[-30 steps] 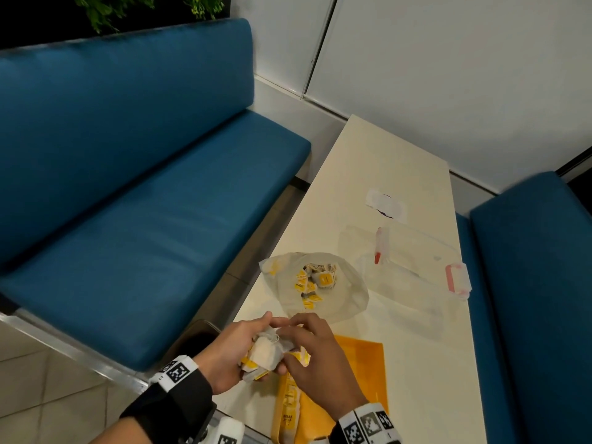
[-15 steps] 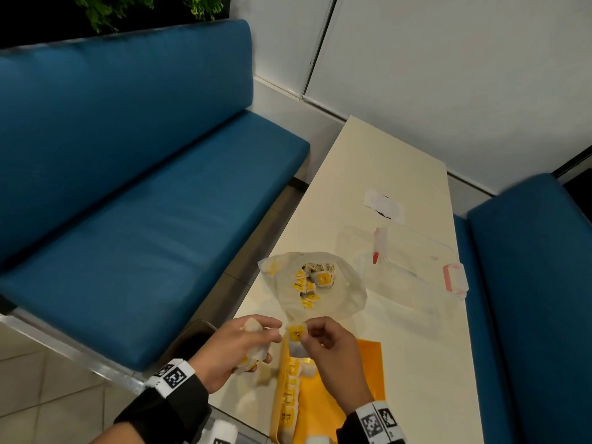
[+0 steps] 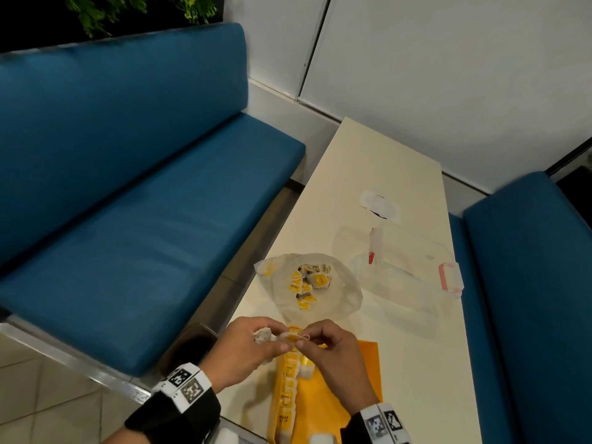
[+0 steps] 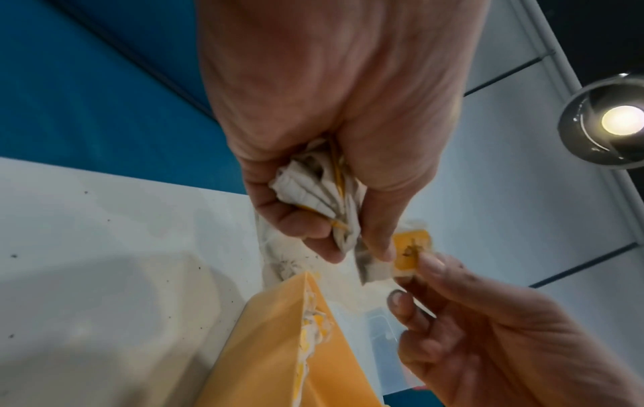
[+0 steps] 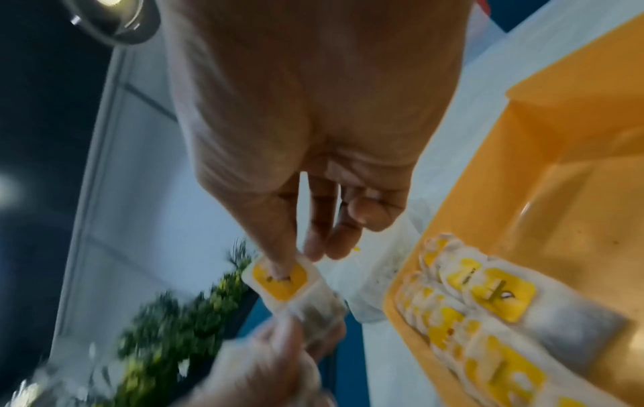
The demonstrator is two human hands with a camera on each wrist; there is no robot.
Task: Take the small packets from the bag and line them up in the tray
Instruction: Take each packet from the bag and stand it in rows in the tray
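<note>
Both hands have drawn together again since half a second ago, when the right hand held one packet apart from the left; now they meet at the lower middle of the head view, just above the near end of the tray. The right hand point(image 3: 333, 350) has its grip pinching the yellow tag of a single packet point(image 5: 280, 281) between thumb and forefinger, while the left hand point(image 3: 246, 354) has its grip curled round a bunch of packets point(image 4: 313, 187) and also nips the pouch end of that single one. A thin string shows between the fingertips in the head view.

Below the hands, the yellow tray point(image 3: 365, 373) lies on the surface point(image 3: 416, 363), with a row of packets point(image 3: 286, 389) already lined along its left side. The bag point(image 3: 339, 293), open and with more packets inside, sits just beyond the hands, at frame centre.

My reading is that the step in hand is separating one packet from the held bunch. Next it likely calls for freeing the string cleanly, then setting the packet tag-up at the row's far end.
</note>
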